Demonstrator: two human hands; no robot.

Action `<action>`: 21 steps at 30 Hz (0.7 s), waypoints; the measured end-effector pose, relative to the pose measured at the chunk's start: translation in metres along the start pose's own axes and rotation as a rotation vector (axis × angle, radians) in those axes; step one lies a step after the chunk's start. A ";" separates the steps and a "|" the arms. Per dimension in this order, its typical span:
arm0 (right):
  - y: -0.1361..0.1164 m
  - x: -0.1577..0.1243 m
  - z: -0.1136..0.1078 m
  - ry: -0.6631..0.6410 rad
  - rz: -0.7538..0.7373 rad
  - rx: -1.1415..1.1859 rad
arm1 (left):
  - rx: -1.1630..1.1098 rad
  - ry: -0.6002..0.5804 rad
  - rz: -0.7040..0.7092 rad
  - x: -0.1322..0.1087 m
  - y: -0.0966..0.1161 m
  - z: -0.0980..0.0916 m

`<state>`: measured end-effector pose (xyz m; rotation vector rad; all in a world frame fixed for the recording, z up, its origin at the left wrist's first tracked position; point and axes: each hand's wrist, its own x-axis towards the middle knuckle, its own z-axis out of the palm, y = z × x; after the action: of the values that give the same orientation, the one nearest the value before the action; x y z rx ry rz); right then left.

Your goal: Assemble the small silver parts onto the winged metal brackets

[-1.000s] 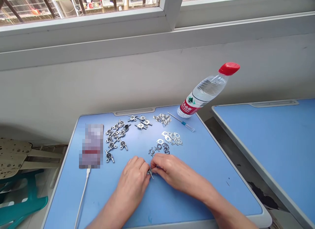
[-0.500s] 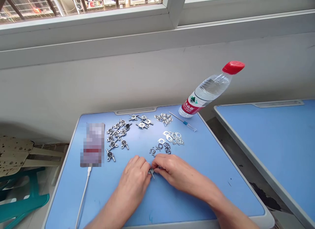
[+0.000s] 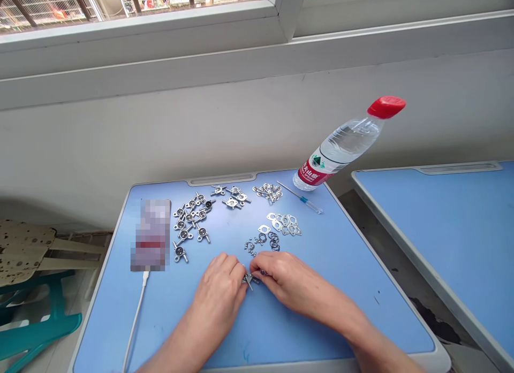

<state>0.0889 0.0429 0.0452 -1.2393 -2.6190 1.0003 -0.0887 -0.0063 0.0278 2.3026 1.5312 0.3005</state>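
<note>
My left hand (image 3: 225, 282) is closed, its fingertips gripping a small silvery metal valve body (image 3: 249, 279) with thin stems low over the table. Close beside it on the right, my right hand (image 3: 281, 274) is in a pinch, with a small dark bit showing between its fingers; I cannot make out what it is. Just beyond the hands lie several tiny screws (image 3: 250, 246) and dark rubber rings (image 3: 274, 241). Flat metal gaskets (image 3: 286, 224) are spread behind these. To the left sit several similar valve bodies (image 3: 190, 218) with dark round insides.
More metal bodies (image 3: 233, 203) and a pile of small metal plates (image 3: 267, 192) lie toward the back. A pen (image 3: 301, 197) and a water bottle (image 3: 333, 153) are at the back right. A phone (image 3: 150, 236) with a white cable (image 3: 136, 319) lies left. A second blue table (image 3: 441, 218) stands right.
My right fingertips have drawn slightly right, away from the valve body, leaving more of it exposed. My left hand stays almost still. The view has shifted a little.
</note>
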 end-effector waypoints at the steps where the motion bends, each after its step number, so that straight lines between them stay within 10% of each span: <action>1: 0.000 0.000 0.000 0.003 0.001 0.000 | 0.006 0.000 -0.001 0.000 0.000 0.000; 21: -0.007 -0.002 -0.006 0.128 0.074 0.201 | -0.004 -0.001 0.003 0.001 0.000 -0.001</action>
<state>0.0875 0.0417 0.0544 -1.3130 -2.3276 1.1236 -0.0888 -0.0055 0.0286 2.3018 1.5257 0.3030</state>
